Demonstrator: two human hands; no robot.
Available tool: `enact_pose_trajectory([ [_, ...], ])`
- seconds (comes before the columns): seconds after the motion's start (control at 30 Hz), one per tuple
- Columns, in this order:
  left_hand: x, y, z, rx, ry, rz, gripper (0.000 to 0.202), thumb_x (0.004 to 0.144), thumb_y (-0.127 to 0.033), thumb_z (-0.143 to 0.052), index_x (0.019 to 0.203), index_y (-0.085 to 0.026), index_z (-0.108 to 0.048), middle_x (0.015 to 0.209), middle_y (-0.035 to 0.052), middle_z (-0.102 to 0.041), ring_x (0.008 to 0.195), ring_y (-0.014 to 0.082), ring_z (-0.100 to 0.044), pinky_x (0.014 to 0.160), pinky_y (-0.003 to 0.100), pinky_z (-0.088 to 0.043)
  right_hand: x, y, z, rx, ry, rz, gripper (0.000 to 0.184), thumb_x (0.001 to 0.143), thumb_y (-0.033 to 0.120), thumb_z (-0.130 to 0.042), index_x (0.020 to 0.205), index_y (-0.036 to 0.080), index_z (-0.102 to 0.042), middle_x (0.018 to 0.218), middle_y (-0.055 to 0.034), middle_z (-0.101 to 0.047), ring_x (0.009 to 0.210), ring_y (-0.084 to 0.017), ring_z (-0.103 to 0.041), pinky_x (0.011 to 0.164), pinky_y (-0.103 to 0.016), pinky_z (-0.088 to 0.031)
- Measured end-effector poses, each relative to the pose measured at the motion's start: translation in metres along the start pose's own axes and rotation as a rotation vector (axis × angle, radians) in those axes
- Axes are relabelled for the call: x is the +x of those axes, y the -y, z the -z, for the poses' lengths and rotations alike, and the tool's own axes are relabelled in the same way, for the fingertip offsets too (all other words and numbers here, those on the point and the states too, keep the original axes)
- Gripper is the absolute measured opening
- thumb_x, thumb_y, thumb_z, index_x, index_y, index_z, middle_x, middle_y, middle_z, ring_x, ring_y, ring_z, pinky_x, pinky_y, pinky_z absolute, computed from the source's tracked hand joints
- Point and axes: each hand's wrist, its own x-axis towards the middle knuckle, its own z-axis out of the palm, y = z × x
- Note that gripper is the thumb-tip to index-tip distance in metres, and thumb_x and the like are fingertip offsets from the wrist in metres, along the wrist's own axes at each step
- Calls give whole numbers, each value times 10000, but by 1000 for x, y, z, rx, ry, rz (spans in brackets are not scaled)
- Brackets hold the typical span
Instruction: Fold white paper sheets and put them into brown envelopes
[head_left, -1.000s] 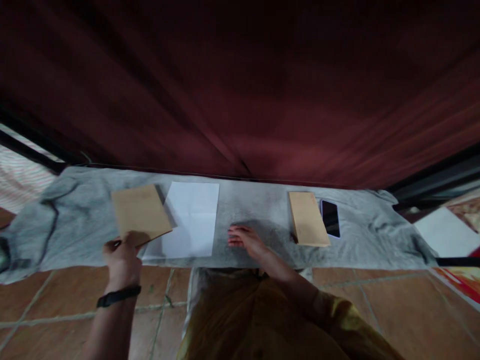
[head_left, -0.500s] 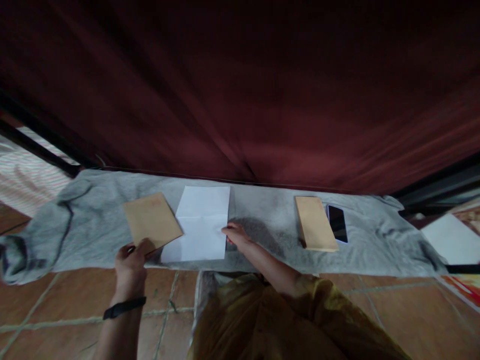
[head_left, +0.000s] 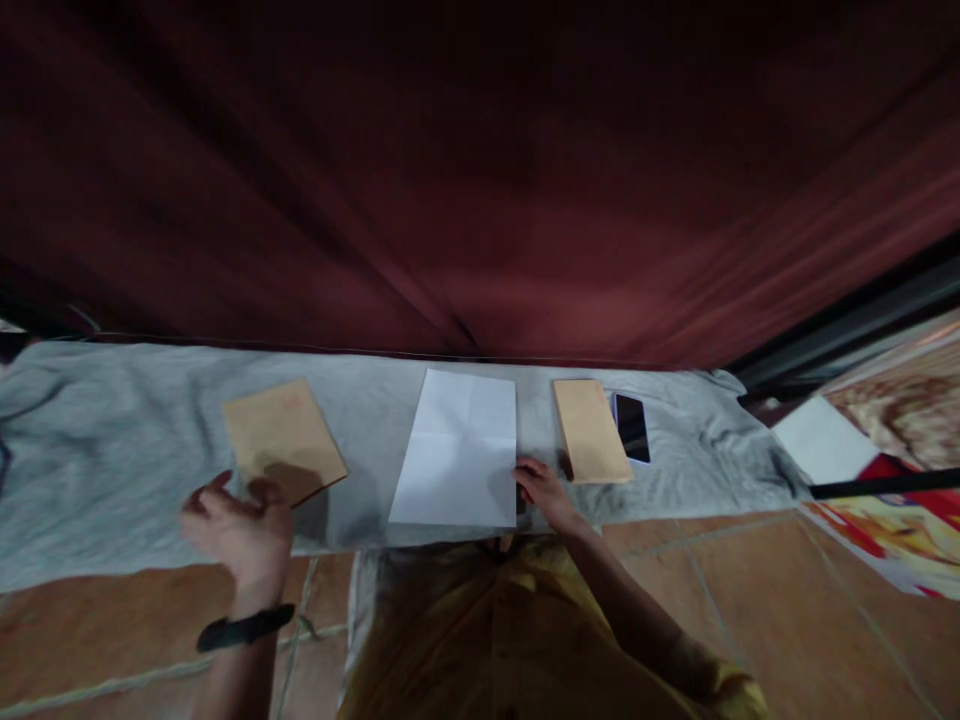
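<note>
A creased white sheet of paper lies on the grey cloth in front of me. Its right edge is pinched by my right hand, with the fingers partly hidden. To the left, a stack of brown paper envelopes lies at a slant. Just over its near edge hovers my left hand, fingers apart and slightly blurred, holding nothing. It wears a black wristband. Its shadow falls on the envelopes.
A second stack of brown envelopes lies to the right, beside a phone. The grey cloth covers a narrow surface backed by a dark red curtain. White sheets and a colourful printed bag are at far right.
My left hand has let go of the left envelopes and opened. The white sheet has slid right with my right hand, away from those envelopes. The view has shifted too.
</note>
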Motion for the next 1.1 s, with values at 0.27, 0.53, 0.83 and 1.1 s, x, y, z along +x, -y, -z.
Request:
enact_pose_trajectory([
  [0.27,-106,-63,-81,39,425,-500,445,976,-375,-506,1380,-189,-512,1518,176,-455,1414,299,-461,1126,487,-460,5,-24,13,-328,-152,167,172,850,245,-535,940,234,-681,747,8,-664,646,-171,-628,599,-265,-510],
  [0.53,-144,-104,-139,285,690,-876,569,981,-194,-373,1537,-74,-387,1623,185,-375,1550,306,-242,1228,526,-310,10,-2,-19,-679,-160,679,406,1044,283,-405,1399,190,-579,1392,-111,-629,1298,-221,-581,1123,-400,-476],
  [0.83,-139,-100,-150,441,689,-872,629,960,-194,-350,1573,-57,-320,1647,184,-311,1555,288,-230,1256,516,-227,27,-9,-39,-992,-82,743,521,1068,390,-430,1548,188,-421,1625,-92,-385,1520,-233,-321,1250,-471,-289],
  [1.1,-123,-56,-100,399,516,-707,684,1030,-464,-332,1585,-65,-294,1624,222,-346,1524,334,-305,1233,543,-248,16,-29,-5,-1067,-185,682,546,1058,372,-446,1556,151,-408,1619,-116,-383,1502,-261,-357,1248,-473,-282],
])
